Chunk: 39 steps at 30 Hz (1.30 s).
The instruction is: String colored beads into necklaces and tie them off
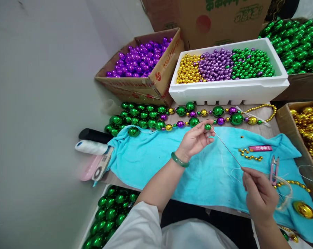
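Head view shows the left hand (196, 141) pinching a green bead (207, 127). Over turquoise cloth (153, 157), the right hand (261, 193) clamps a thin needle-like rod (227, 148) reaching it.

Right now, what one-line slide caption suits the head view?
Over turquoise cloth, the left hand holds a green bead; the right hand grips a thin, straight strand running to it.

The green bead (207, 127) right of centre looks glossy, smooth and metallic, like the purple beads (138, 60) near the top. The blue towel (151, 152) across the middle is matt, soft cloth; the carton (168, 64), upper middle, is matt cardboard; the upper-right white box (229, 90), foam.
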Each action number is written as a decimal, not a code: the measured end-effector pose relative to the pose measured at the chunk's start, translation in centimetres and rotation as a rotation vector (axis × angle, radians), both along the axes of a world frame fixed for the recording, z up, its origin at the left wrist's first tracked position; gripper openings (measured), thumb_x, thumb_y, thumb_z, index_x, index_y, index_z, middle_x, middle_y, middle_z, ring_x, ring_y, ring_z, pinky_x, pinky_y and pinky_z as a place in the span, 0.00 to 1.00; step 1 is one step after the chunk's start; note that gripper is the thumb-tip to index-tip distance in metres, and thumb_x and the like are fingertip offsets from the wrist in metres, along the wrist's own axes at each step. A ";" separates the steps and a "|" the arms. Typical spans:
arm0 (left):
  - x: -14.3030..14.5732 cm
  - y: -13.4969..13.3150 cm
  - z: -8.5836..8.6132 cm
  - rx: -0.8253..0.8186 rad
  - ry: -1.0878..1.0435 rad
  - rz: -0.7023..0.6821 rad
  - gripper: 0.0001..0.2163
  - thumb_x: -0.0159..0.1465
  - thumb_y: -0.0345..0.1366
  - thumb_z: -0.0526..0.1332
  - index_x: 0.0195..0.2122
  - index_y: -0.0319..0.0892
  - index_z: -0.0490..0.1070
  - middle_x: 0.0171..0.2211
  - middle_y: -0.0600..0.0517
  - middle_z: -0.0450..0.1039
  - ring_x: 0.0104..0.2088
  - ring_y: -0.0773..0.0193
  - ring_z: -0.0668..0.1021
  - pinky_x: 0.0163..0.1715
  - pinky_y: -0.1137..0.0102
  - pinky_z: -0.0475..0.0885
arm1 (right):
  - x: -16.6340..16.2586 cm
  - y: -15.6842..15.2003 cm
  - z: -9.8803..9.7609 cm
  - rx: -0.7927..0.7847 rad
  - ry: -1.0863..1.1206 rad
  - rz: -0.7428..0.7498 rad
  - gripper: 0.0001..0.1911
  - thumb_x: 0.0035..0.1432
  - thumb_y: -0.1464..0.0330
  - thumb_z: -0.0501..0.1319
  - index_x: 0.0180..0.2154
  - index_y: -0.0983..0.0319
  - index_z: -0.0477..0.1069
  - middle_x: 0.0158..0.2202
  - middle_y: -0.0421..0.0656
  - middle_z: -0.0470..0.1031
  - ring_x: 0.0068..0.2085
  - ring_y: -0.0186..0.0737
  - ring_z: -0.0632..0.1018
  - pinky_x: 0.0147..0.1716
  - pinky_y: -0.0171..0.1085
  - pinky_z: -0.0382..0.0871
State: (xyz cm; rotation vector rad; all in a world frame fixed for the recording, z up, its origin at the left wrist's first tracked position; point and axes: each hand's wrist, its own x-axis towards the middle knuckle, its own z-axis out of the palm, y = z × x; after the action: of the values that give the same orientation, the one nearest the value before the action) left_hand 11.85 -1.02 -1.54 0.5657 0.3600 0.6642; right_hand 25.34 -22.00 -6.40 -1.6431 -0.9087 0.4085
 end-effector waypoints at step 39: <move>-8.1 15.9 9.2 1.272 1.308 0.674 0.09 0.65 0.34 0.59 0.40 0.39 0.79 0.43 0.44 0.77 0.47 0.57 0.75 0.52 0.65 0.65 | -0.2 4.1 -3.7 -0.106 0.543 0.282 0.15 0.55 0.58 0.67 0.38 0.61 0.71 0.28 0.44 0.74 0.20 0.32 0.68 0.16 0.32 0.64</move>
State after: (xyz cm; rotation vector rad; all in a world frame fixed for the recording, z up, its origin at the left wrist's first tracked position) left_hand 3.77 14.92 7.66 2.1718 1.4173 1.0740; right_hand 25.18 -17.88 -10.15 -1.3905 -0.7090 1.0552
